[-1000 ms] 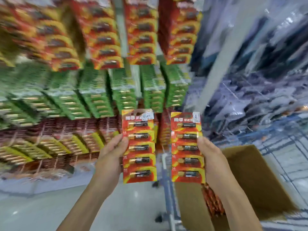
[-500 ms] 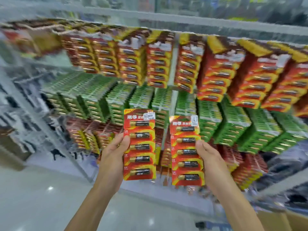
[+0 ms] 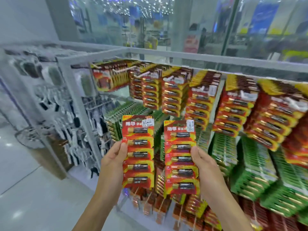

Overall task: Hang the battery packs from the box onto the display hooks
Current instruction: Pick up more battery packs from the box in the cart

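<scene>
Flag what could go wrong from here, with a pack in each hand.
The left hand pinches the left pack, the right hand the right pack, each by one side edge only; either could twist or slip.
Both hands are full, so none is free to steady a hook.
The top-row red packs look crowded; pushing more on may dislodge some.

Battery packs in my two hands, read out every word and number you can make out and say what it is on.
"南孚": brand at the top of the left pack, also on its batteries.
"12.00": price sticker on the left pack; its finer print is blurred.
"南孚": top of the right pack; the characters after it are blurred.
White sticker on the right pack: too small to read.
Hanging packs: too blurred to read.
</scene>
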`<state>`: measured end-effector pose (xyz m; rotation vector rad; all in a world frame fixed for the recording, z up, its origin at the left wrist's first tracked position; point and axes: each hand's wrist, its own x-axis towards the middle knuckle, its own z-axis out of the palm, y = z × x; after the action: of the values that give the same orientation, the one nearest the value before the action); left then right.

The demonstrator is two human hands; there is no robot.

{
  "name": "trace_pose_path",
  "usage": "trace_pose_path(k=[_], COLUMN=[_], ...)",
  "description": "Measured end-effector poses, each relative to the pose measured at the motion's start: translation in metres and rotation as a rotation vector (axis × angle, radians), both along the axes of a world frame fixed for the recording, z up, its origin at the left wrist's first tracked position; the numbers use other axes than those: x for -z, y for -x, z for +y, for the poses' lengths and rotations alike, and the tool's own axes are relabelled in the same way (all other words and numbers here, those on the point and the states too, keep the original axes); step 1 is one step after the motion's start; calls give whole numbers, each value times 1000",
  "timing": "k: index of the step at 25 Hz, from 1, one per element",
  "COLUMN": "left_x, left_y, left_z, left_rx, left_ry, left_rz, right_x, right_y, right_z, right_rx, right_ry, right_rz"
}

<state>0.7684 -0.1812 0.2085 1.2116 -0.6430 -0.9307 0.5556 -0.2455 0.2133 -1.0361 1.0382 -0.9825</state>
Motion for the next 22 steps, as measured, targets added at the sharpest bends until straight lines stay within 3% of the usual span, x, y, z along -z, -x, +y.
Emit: trace_pose_path(k=[8,22], left_x=[-7,-54], left_y=[-48,-151], left_z=[-76,-147], left_rx=[-17,12], left_ry=[3,153], left_rz=[-18,-14], right_x=[-11,-9], right_y=[-52,-110], right_z=[-79,-100], right_rx=[33,133], right_ry=[-41,-138], right_rz=[-111,-200])
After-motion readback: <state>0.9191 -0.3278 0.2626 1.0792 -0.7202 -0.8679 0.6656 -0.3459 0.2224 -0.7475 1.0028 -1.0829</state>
